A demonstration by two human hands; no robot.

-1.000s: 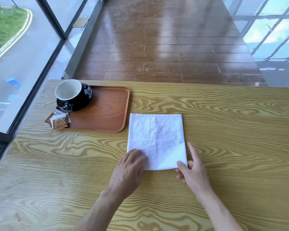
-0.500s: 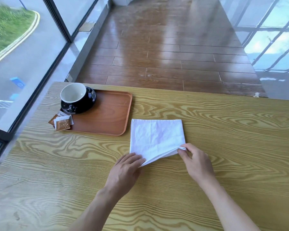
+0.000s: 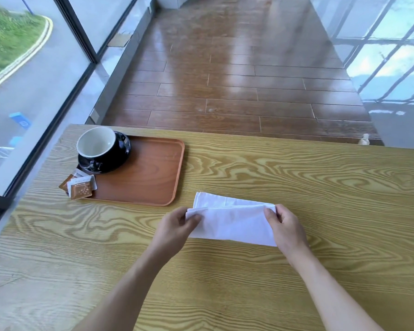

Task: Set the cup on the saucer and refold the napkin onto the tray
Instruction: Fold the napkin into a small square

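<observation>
**White napkin mid-fold, both hands on it**

White napkin (image 3: 232, 223) lies on the wood-grain table (image 3: 296, 187), just right of the tray (image 3: 153, 173), not touching it. Near half is lifted & doubled toward the far edge; far layer shows past the fold. Left hand (image 3: 175, 229) pinches the left corner, right hand (image 3: 286, 229) pinches the right, fingers closed on cloth. Cup (image 3: 98, 145) sits on saucer (image 3: 116, 163) at the tray's far-left corner; sugar packets (image 3: 80, 188) overhang its near-left edge. Rest of tray bare; table open to the right & near side.
</observation>
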